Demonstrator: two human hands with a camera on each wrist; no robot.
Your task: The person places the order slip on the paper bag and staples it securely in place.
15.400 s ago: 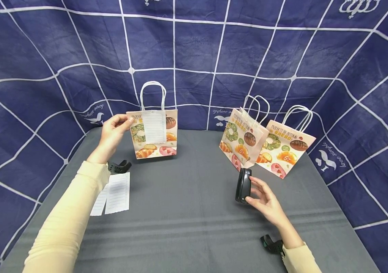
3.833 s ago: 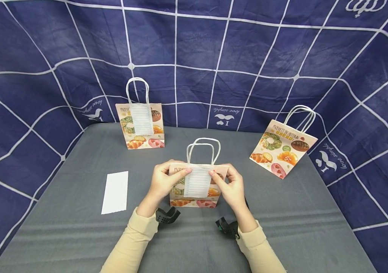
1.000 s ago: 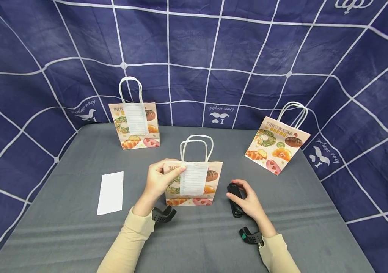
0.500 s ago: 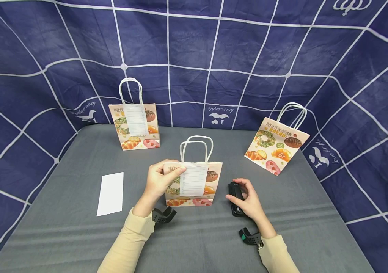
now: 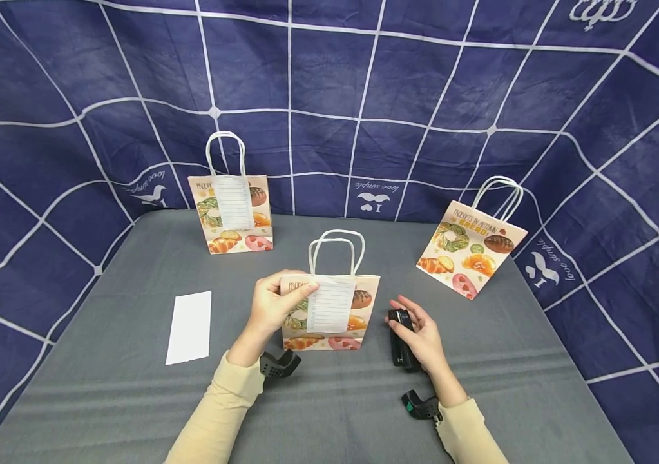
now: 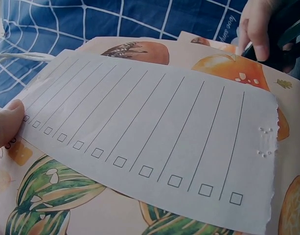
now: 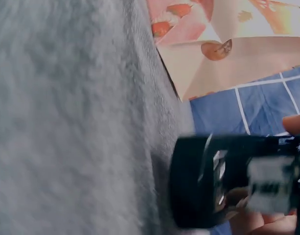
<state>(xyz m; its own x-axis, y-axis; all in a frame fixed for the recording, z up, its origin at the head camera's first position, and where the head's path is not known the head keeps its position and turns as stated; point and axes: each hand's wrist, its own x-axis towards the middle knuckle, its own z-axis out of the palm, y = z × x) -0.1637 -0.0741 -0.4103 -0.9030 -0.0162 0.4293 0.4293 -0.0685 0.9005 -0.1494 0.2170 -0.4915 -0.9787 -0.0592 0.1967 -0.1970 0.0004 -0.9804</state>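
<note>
In the head view a paper bag [image 5: 364,322] printed with bread stands upright at the middle, white handles up. A ruled checklist slip [image 5: 329,306] lies flat against its front, its top at the bag's upper edge. My left hand [image 5: 271,306] pinches the bag's top left edge, the thumb at the slip's upper corner. Up close in the left wrist view, the slip [image 6: 154,132] shows lines with small boxes. Right of the bag, my right hand [image 5: 422,338] holds a black stapler [image 5: 401,345], thumb and fingers around its upper part. The stapler [image 7: 194,186] is blurred in the right wrist view.
A second bread bag [image 5: 240,241] with a slip on its front stands at the back left. Another bag [image 5: 459,251], without a slip on its visible face, stands tilted at the back right. A white paper slip [image 5: 189,328] lies on the grey table at left. A blue cloth hangs behind.
Earlier, the middle bag stood at the right, then both hands held it and its slip. My right hand has since moved to the stapler, its fingers now shifted around its top. The left hand stays.
</note>
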